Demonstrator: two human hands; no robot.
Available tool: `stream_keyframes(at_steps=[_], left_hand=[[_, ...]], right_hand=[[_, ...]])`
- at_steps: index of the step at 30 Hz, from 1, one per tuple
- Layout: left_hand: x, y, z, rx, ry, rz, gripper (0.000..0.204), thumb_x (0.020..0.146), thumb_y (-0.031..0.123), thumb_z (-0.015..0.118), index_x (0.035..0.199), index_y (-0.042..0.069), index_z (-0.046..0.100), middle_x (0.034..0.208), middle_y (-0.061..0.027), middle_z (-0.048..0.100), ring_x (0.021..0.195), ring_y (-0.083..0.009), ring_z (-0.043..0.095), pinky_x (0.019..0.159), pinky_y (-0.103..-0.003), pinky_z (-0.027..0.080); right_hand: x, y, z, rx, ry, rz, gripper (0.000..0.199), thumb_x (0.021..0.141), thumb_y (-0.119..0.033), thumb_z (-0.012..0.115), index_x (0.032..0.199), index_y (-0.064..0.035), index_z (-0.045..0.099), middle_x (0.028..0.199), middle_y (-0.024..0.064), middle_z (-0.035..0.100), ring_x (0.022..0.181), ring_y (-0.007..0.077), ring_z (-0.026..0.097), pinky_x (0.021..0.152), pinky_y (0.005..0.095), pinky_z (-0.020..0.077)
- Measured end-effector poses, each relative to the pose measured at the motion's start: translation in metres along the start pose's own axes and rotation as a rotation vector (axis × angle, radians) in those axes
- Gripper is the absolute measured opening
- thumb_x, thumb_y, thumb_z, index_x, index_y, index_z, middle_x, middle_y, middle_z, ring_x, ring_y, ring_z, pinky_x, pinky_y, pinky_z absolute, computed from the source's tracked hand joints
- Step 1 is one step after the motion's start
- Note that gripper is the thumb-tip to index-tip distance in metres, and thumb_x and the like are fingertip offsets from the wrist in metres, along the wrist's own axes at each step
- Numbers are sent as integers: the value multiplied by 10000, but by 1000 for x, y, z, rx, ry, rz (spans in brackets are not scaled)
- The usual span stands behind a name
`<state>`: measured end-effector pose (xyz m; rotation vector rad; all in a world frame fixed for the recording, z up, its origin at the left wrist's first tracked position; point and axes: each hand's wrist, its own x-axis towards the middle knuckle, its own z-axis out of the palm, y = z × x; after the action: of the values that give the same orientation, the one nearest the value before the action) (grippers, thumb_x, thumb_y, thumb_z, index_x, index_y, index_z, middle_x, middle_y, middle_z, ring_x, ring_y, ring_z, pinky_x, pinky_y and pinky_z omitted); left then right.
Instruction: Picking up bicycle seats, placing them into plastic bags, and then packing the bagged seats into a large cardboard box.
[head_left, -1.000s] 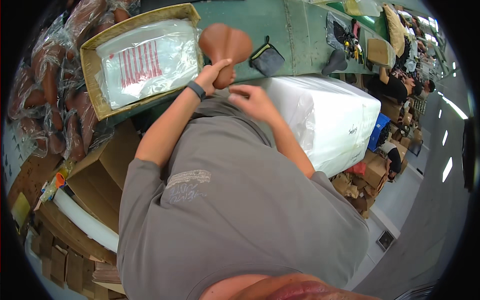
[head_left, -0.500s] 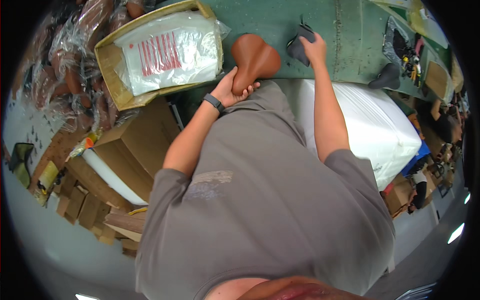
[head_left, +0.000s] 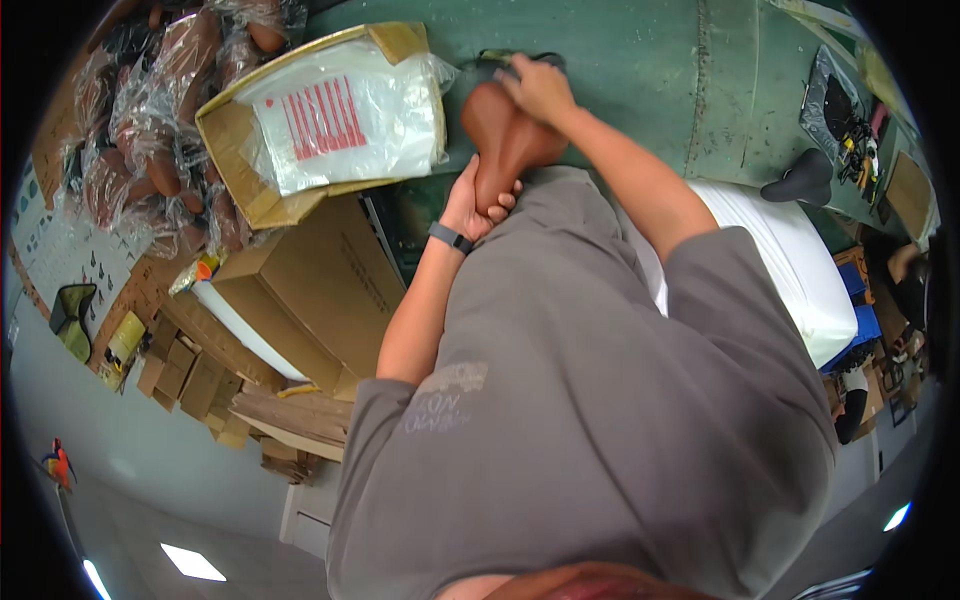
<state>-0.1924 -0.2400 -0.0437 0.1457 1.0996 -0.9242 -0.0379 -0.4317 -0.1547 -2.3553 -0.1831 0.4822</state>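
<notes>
Holding brown saddle (head_left: pixel 492 128), open carton (head_left: pixel 230 150) beside, wrapped saddles (head_left: pixel 160 130) beyond

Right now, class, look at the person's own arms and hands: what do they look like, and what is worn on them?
Short, loose grey-brown sleeves cover the upper arms. A dark grey wristband circles the left wrist; none shows on the right. The left hand and right hand are ungloved.

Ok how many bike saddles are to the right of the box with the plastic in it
2: a brown saddle in the left hand, and a black saddle farther right on the green table. Others may be hidden.
</notes>
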Motion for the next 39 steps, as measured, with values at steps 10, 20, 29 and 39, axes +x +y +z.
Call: stream_keyframes(at_steps=[10, 20, 29, 39], left_hand=[[10, -21, -4, -125, -58, 30, 635, 1148, 664, 422, 1395, 106, 598, 1114, -165, 668, 697, -185, 597, 463, -227, 448], [11, -26, -23, -68, 132, 172, 620, 1149, 666, 405, 1310, 102, 606, 1119, -139, 665, 721, -195, 595, 471, -231, 417], [8, -13, -7, -52, -81, 26, 715, 1146, 703, 384, 1438, 79, 574, 1092, -160, 665, 704, -193, 610, 446, -238, 454], [52, 32, -10, 616, 277, 305, 738, 1144, 727, 368, 1384, 90, 654, 1194, -166, 782, 814, -244, 768, 668, -373, 635]], right_hand=[[-97, -15, -38, 78, -154, -390, 333, 897, -294, 810, 1172, -134, 712, 942, 203, 787, 866, 437, 774, 780, 556, 609], [-129, -72, -39, 258, -375, -349, 299, 869, -249, 811, 1079, -86, 673, 820, 234, 748, 832, 460, 762, 735, 576, 588], [-15, 57, -21, -85, -82, 24, 429, 1043, -385, 727, 1282, -34, 668, 1035, 270, 800, 957, 486, 778, 856, 574, 617], [-46, 5, -216, 1552, -72, 418, 526, 1085, -327, 747, 1472, 10, 632, 1365, 151, 751, 1218, 245, 752, 1074, 442, 622]])
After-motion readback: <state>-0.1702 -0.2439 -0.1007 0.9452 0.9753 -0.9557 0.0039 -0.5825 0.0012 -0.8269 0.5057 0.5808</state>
